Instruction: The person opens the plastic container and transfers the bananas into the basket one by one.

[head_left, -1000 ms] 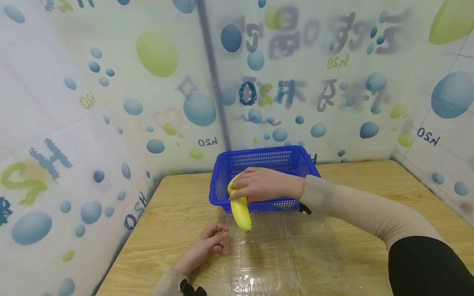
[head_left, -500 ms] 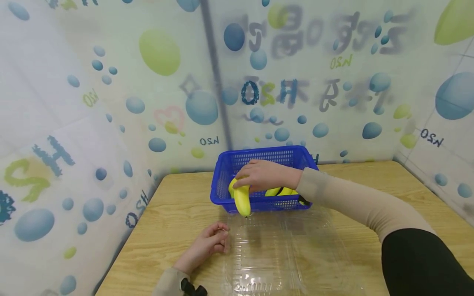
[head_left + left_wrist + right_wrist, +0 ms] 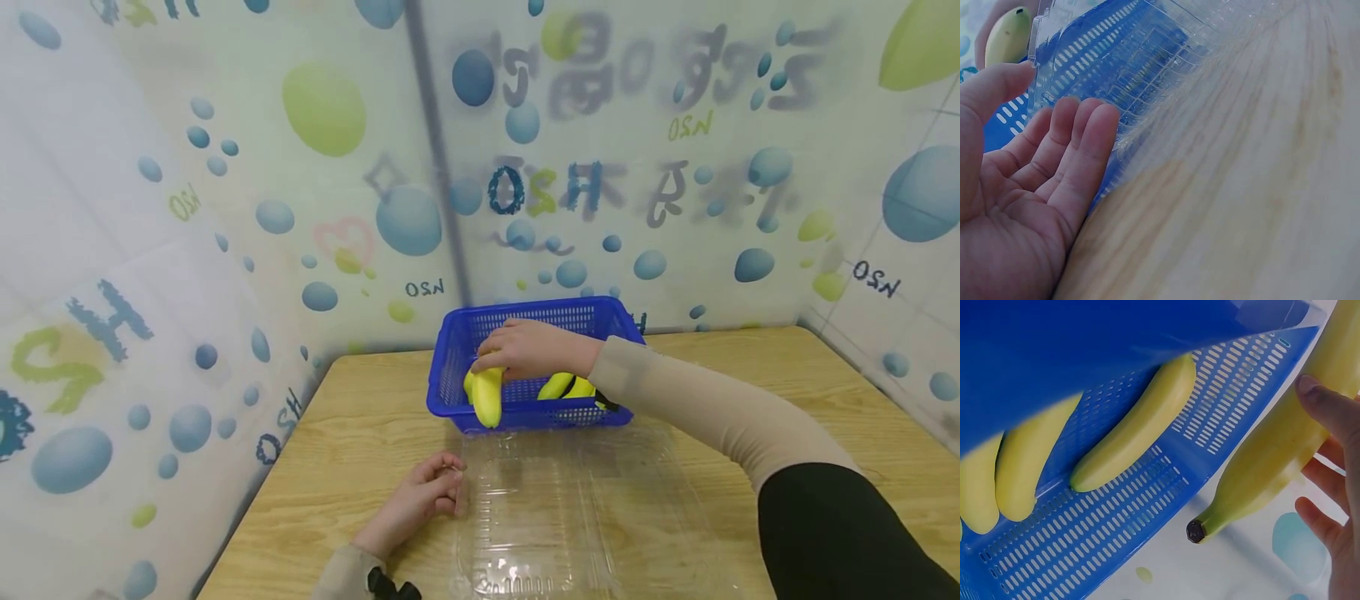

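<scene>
My right hand [image 3: 525, 348] grips a yellow banana [image 3: 487, 402] by its upper part, over the front left of the blue basket [image 3: 437, 367]. In the right wrist view the thumb lies along this banana [image 3: 1272, 447], whose dark stem end points down. Inside the basket lie several more bananas [image 3: 1141, 431]. My left hand [image 3: 420, 500] rests on the table at the left edge of a clear plastic clamshell box [image 3: 525, 517], which lies opened out. Its fingers are loosely bent, and the thumb tip is at the box rim [image 3: 1036, 47]; whether it touches cannot be told.
The wooden table [image 3: 360, 425] reaches back to a patterned curtain [image 3: 337, 208], which also hangs along both sides. The clear box lies directly in front of the basket. Black straps [image 3: 390, 587] sit on the wrists.
My right hand has moved slightly back with the banana, whose lower end has risen from over the clear box to the basket's front rim. Other bananas have come into view. My left hand stays put.
</scene>
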Tool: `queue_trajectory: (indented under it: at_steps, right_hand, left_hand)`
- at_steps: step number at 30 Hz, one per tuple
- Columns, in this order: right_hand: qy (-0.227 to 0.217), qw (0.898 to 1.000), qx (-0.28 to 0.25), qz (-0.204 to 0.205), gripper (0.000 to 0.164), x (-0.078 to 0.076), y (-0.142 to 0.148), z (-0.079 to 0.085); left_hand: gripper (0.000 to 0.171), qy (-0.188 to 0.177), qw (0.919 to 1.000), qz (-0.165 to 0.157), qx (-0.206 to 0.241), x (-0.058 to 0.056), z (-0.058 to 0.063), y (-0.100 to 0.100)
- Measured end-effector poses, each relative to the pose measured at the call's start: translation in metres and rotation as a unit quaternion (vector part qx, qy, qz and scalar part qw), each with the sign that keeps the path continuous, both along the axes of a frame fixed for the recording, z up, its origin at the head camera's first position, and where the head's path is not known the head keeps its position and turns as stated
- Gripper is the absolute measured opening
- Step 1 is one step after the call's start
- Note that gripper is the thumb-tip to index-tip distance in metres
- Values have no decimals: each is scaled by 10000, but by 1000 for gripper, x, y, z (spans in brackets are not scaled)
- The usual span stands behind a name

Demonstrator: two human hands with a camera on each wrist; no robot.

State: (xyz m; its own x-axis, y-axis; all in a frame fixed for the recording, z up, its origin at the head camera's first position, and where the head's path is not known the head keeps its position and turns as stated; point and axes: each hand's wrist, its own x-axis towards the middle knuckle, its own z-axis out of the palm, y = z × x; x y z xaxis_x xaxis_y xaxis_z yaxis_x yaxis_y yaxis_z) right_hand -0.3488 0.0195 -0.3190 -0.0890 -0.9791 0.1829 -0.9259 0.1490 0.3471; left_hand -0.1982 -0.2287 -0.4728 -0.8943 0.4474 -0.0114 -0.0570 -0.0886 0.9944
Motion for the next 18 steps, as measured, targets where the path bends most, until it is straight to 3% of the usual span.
queue_trajectory:
  at_steps: [18]
  right_hand:
    - [-70,9991,158,-380,44,-12,-13,-1]
  left_hand:
    - [14,-15,10000,21,37,0,0,0]
